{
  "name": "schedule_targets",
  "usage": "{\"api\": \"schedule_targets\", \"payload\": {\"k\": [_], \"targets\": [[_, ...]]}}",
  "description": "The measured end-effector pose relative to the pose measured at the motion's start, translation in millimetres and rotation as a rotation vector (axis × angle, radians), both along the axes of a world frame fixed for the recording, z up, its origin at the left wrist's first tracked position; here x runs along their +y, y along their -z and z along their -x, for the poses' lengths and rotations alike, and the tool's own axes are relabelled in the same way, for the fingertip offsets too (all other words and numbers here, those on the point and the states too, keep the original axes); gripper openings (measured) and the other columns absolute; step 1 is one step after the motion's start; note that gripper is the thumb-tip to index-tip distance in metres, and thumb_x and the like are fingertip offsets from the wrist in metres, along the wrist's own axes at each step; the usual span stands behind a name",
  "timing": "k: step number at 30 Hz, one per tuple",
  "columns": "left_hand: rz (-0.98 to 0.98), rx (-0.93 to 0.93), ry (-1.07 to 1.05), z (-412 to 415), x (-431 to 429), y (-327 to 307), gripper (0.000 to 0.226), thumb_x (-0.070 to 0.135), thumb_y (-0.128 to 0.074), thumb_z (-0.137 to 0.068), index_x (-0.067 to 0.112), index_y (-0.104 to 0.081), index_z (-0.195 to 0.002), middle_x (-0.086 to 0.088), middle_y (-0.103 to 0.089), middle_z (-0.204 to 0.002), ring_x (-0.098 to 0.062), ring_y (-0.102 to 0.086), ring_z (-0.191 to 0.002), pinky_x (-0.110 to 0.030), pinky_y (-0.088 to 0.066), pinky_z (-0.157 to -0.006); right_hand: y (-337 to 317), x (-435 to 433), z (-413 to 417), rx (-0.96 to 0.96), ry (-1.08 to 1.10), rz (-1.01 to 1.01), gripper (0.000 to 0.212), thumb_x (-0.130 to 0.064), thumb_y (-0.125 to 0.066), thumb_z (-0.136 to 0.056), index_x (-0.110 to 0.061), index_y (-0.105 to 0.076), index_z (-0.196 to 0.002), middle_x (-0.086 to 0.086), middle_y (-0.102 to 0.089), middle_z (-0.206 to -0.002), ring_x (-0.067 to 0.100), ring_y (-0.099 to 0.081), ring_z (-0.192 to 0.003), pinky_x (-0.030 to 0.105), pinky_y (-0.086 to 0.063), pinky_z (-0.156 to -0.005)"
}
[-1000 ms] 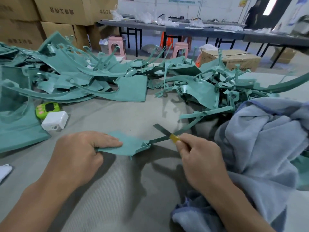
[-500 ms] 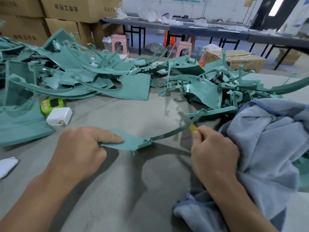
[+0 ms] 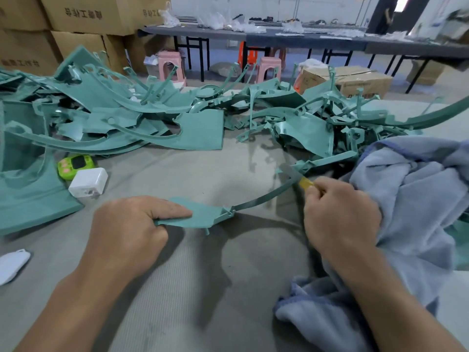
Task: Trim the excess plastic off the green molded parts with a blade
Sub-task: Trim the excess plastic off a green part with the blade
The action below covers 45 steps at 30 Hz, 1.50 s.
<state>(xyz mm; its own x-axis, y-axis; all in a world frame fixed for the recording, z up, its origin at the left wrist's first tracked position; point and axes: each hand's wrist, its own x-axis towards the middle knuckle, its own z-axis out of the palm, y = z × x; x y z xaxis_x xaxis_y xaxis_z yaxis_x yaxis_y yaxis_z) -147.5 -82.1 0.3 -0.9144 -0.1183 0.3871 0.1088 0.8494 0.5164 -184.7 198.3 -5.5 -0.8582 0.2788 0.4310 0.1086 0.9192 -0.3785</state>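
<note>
**Blade at the far end of the curved strip**

The left hand [image 3: 127, 229] gripped the flat end of a green molded part [image 3: 203, 214], its index finger laid along the top face and the other fingers curled beneath the near edge. From that flat piece, just past the fingertip, a thin curved strip ran up and away toward the right hand [image 3: 340, 217]. That hand was closed in a fist around a blade [image 3: 295, 175], whose yellow section showed just beyond the pinching thumb and forefinger; the grey tip, blurred, met the strip at its far end, beside a small bracket on the part. A blue-grey towel [image 3: 418, 199] lay bunched against the outer side of the right hand and under that wrist. Beyond both sets of fingers, a heap of green parts [image 3: 198, 128] spread across the grey table [image 3: 203, 288]. Past the left knuckles sat a white adapter [image 3: 88, 182], touching a small green timer [image 3: 74, 165] behind it.
</note>
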Motion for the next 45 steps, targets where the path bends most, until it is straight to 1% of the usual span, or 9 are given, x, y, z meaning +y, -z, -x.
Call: {"api": "schedule_targets", "payload": {"k": [6,11,15,18,24,31,36,40,45], "targets": [[-0.035,-0.041,-0.022,1,-3,1,0.059,-0.013,-0.064,-0.062,0.04,-0.082,-0.081,0.019,-0.077,-0.091,0.0,-0.066,-0.094,-0.004,-0.038,-0.087,13,-13,-8,-0.046,-0.365,-0.035,0.034,-0.034,-0.054,-0.099,-0.02,-0.051,-0.068,-0.005,-0.05,-0.053,0.019,-0.049,-0.054,0.033,-0.034,-0.053],[-0.024,-0.046,0.008,-2,1,-2,0.06,-0.013,-0.063,-0.062,0.04,-0.081,-0.082,0.02,-0.077,-0.091,0.0,-0.066,-0.094,-0.014,-0.046,-0.086,-6,11,-3,0.148,-0.013,-0.002,0.03,-0.023,-0.062,-0.096,-0.016,-0.059,-0.067,-0.008,-0.041,-0.048,0.009,-0.03,-0.044,0.023,-0.019,-0.049],[-0.001,-0.052,-0.011,-3,2,-3,0.059,-0.01,-0.065,-0.062,0.043,-0.081,-0.082,0.022,-0.076,-0.093,-0.003,-0.068,-0.095,-0.017,-0.047,-0.089,9,-19,-22,0.092,-0.314,-0.141,0.034,-0.023,-0.06,-0.095,-0.023,-0.052,-0.063,-0.007,-0.04,-0.044,0.008,-0.032,-0.045,0.031,-0.03,-0.059],[-0.003,-0.061,-0.013,-4,3,-7,0.061,-0.01,-0.064,-0.061,0.046,-0.079,-0.082,0.024,-0.076,-0.092,-0.002,-0.068,-0.096,-0.019,-0.048,-0.092,2,-9,-15,0.068,-0.174,-0.191,0.033,-0.023,-0.061,-0.094,-0.025,-0.056,-0.061,-0.01,-0.037,-0.043,0.007,-0.025,-0.043,0.031,-0.021,-0.059],[-0.074,-0.076,-0.065,-4,7,-10,0.062,0.008,-0.061,-0.062,0.07,-0.063,-0.069,0.047,-0.061,-0.088,-0.001,-0.065,-0.085,-0.016,-0.047,-0.079,-2,25,-17,0.185,-0.138,0.181,0.032,-0.03,-0.051,-0.094,-0.018,-0.056,-0.065,-0.004,-0.056,-0.055,0.016,-0.048,-0.053,0.024,-0.029,-0.051],[-0.893,0.077,0.026,2,10,-3,0.022,0.021,-0.073,-0.071,0.039,-0.081,-0.083,0.004,-0.078,-0.078,-0.01,-0.07,-0.068,-0.028,-0.056,-0.06,-2,4,-14,-0.157,-0.525,1.241,0.021,-0.013,-0.066,-0.09,-0.016,-0.083,-0.079,0.01,-0.079,-0.089,0.019,-0.071,-0.079,0.031,-0.055,-0.074],[-1.372,-0.229,-0.112,12,23,2,0.024,0.022,-0.065,-0.096,0.017,-0.083,-0.081,-0.007,-0.079,-0.087,-0.017,-0.075,-0.068,-0.028,-0.057,-0.055,6,-1,-10,-0.255,-0.588,1.205,0.026,-0.014,-0.06,-0.096,-0.01,-0.081,-0.082,0.015,-0.078,-0.089,0.02,-0.068,-0.076,0.028,-0.051,-0.07],[-1.389,-0.335,-0.116,16,20,11,0.032,0.041,-0.068,-0.094,0.02,-0.083,-0.075,-0.007,-0.076,-0.093,-0.025,-0.066,-0.082,-0.042,-0.044,-0.083,6,-5,-13,-0.184,-0.764,1.127,0.024,-0.028,-0.064,-0.087,-0.011,-0.081,-0.084,0.017,-0.074,-0.075,0.019,-0.06,-0.064,0.023,-0.048,-0.06],[-1.326,-0.391,-0.051,17,15,11,0.032,0.044,-0.07,-0.089,0.017,-0.083,-0.077,-0.014,-0.077,-0.093,-0.025,-0.069,-0.075,-0.039,-0.048,-0.077,7,-6,-13,-0.184,-0.954,0.984,0.018,-0.018,-0.066,-0.092,-0.012,-0.081,-0.087,0.014,-0.072,-0.07,0.015,-0.061,-0.063,0.023,-0.049,-0.061]]}}
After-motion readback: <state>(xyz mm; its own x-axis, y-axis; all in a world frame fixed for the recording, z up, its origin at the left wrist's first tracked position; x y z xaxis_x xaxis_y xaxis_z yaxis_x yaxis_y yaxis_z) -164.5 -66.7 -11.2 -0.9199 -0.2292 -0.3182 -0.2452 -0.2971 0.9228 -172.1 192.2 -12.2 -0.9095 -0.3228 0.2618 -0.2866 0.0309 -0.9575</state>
